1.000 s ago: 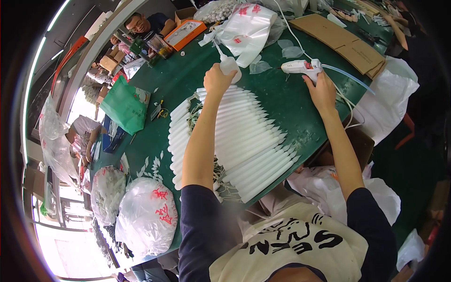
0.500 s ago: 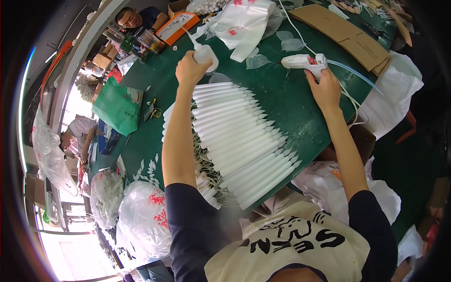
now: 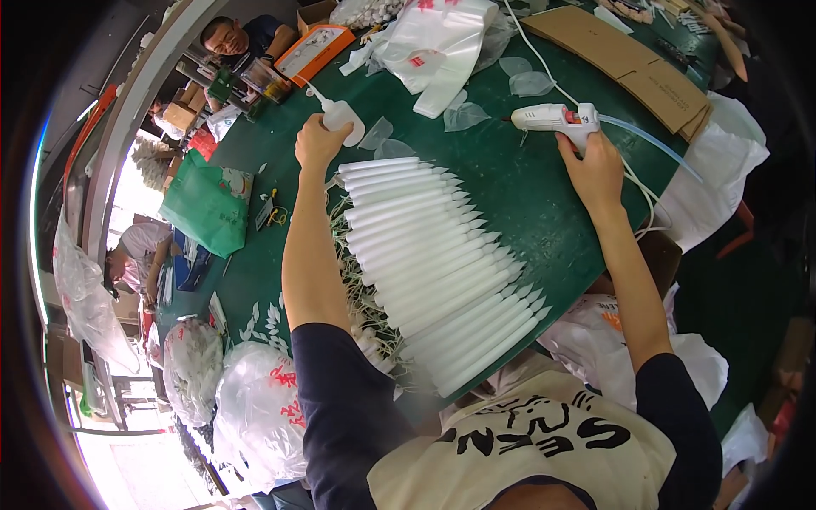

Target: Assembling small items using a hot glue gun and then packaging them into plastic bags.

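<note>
My left hand (image 3: 320,143) is closed around a white squeeze bottle (image 3: 344,124) with a thin nozzle, held at the far left of the green table (image 3: 544,212). In my right hand (image 3: 592,167) is a white hot glue gun (image 3: 557,120), its tip toward the left. A milky glue stick (image 3: 650,142) sticks out of its back. Between my forearms lies a long row of white taper candles (image 3: 425,246), side by side, with pointed tips toward the right. Thin pale wires (image 3: 361,289) bunch at their left ends, partly behind my left arm.
Thin translucent pieces (image 3: 466,116) lie beyond the candles. Clear plastic bags (image 3: 442,42), an orange box (image 3: 314,55) and flat cardboard (image 3: 625,64) stand farther back. A green bag (image 3: 206,202) and small white leaf-shaped pieces (image 3: 270,323) lie left. Another person (image 3: 246,42) sits across.
My left hand has moved left and slightly nearer with the squeeze bottle, away from the translucent pieces. My right hand keeps the glue gun in nearly the same place.
</note>
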Action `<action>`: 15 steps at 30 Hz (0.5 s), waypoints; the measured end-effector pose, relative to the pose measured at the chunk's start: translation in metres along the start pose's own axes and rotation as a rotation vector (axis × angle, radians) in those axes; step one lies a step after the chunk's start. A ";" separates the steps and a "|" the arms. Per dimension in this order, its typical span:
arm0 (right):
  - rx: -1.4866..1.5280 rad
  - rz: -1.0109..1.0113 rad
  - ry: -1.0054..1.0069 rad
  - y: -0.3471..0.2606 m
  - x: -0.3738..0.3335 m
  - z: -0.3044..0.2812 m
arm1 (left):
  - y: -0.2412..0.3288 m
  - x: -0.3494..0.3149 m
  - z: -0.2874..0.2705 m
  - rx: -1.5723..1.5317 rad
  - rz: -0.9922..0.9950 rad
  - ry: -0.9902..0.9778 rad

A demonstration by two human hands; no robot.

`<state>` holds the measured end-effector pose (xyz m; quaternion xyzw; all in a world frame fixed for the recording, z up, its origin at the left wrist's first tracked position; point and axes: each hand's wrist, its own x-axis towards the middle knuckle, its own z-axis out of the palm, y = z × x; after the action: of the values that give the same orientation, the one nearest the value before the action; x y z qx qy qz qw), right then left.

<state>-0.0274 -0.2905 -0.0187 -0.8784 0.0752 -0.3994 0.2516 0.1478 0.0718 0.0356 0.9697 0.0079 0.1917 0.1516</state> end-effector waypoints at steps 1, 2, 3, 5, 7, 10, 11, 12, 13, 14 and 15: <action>0.003 0.011 -0.005 -0.001 0.000 0.000 | -0.004 0.000 0.001 0.002 -0.007 0.008; 0.001 0.014 -0.006 -0.001 0.000 -0.001 | -0.007 0.002 0.001 0.002 -0.005 0.005; 0.002 0.005 -0.003 -0.001 0.001 -0.001 | -0.011 0.004 0.002 -0.008 -0.020 0.000; -0.002 -0.002 -0.004 0.000 0.000 -0.002 | -0.017 0.006 0.005 -0.019 -0.033 -0.010; 0.005 -0.016 0.013 0.000 0.000 -0.001 | -0.027 0.009 0.006 -0.137 -0.002 -0.035; 0.000 0.004 -0.009 -0.002 0.000 -0.001 | -0.044 0.014 0.014 -0.398 0.030 -0.099; -0.001 0.007 -0.011 -0.002 0.000 -0.001 | -0.045 0.013 0.017 -0.397 0.030 -0.102; 0.007 0.003 -0.008 -0.002 0.000 0.000 | -0.047 0.011 0.020 -0.358 0.066 -0.020; 0.013 0.001 -0.006 -0.001 0.000 0.000 | -0.042 0.004 0.020 -0.320 0.103 0.059; 0.012 0.003 -0.010 0.000 0.000 0.000 | -0.037 -0.002 0.021 -0.319 0.101 0.055; 0.017 -0.004 -0.011 0.000 0.000 -0.001 | -0.031 -0.008 0.022 -0.153 0.107 0.321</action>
<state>-0.0280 -0.2908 -0.0183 -0.8785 0.0685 -0.3956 0.2588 0.1498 0.0948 0.0038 0.9113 -0.0342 0.3520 0.2110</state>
